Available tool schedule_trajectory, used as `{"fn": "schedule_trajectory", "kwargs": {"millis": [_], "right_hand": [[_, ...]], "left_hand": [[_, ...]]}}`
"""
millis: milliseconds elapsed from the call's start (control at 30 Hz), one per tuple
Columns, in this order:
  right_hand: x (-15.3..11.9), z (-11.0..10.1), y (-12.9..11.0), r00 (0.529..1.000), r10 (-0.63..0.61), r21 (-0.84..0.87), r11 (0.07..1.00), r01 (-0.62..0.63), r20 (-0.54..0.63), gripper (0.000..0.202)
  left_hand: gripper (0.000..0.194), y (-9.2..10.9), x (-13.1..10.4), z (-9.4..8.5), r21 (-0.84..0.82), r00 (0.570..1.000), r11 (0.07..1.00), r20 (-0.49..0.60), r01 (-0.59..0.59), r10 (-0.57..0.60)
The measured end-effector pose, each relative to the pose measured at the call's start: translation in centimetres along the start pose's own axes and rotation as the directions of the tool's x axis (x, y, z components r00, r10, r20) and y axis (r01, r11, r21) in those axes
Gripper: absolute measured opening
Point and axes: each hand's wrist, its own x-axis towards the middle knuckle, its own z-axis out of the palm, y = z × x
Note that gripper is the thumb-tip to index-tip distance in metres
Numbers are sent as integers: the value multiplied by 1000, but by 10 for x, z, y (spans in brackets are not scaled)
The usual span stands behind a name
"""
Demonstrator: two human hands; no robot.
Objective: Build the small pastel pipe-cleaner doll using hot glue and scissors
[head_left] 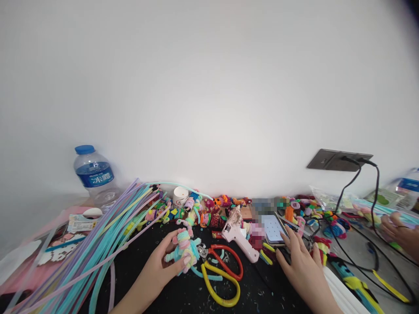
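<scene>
Two bare hands work at a black mat (131, 270) spread before a white wall, with a large bundle of purple, turquoise and yellow fuzzy stems (111, 235) fanning across its left side. Far left, beyond the stems, stands a clear plastic bottle with a blue cap (96, 174). The left hand (162, 261) grasps a small figure between thumb and fingers; the right hand (303, 266) is spread and palm down, with nothing visible in its grip, its fingertips at the near right edge of the phone, though whether they touch it I cannot tell. Another person's hand (401, 231) is at the far right. Between the person's own hands, nearer the left one, lie open-handled scissors with red and yellow loops (212, 249), the blades pointing left towards the figure and the handles spreading to the near right. Right of them and a little farther lies a pale pink plastic glue gun (240, 240), its handle slanting near and right. The rectangular phone with a lit screen (273, 229) has its long axis running far to near. The turquoise, pink and yellow fuzzy figure (185, 250) sits just right of the left palm, its longer axis roughly far to near, well apart from the right hand.
</scene>
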Motion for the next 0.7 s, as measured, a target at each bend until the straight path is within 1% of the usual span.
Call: {"fn": "schedule_trajectory", "kwargs": {"millis": [133, 233, 400, 567, 700], "right_hand": [[1, -4, -2, 1000, 12, 18, 1000, -12, 22, 62], [2, -7, -4, 998, 34, 18, 999, -35, 46, 59], [7, -10, -6, 999, 39, 26, 999, -40, 11, 55], [20, -5, -6, 1000, 25, 17, 1000, -25, 18, 55], [30, 1, -7, 999, 15, 10, 1000, -16, 41, 59]], "left_hand": [[56, -1, 1, 0, 3, 1000, 1000, 13, 11, -12], [57, -2, 1, 0, 0, 1000, 1000, 22, 16, -16], [58, -4, 2, -1, 13, 1000, 1000, 18, 16, -16], [58, -4, 2, -1, 17, 1000, 1000, 21, 16, -16], [57, -4, 2, -1, 21, 1000, 1000, 15, 15, -15]]}}
